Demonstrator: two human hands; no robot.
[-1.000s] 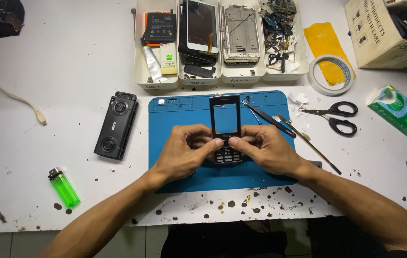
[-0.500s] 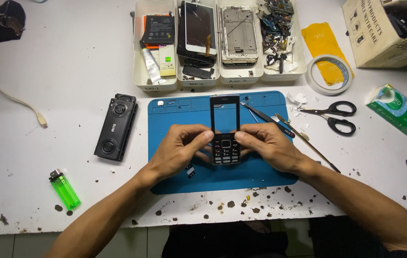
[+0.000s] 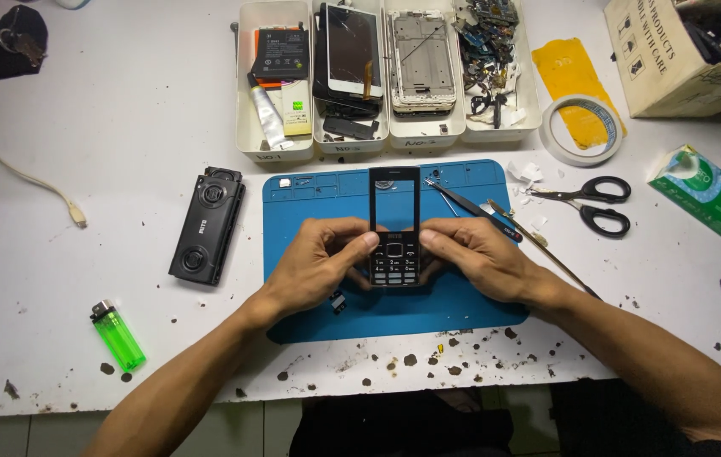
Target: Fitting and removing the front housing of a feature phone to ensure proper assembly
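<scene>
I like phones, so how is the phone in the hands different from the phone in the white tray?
The keypad phone is narrow, with buttons under a small see-through window; the tray phone is wider, all screen, and cracked. The keypad phone is held over the blue mat by the left hand and right hand; the tray phone lies in a white tray. Both have black fronts.

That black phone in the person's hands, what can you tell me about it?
The keypad phone is a slim black bar, plastic by the look. Its screen window seems see-through, with blue showing behind it. Below sit a navigation pad and rows of pale keys. It lies face up, lengthwise, over the blue work mat. The left hand and right hand pinch its lower half from either side, thumbs at the keypad edges.
</scene>
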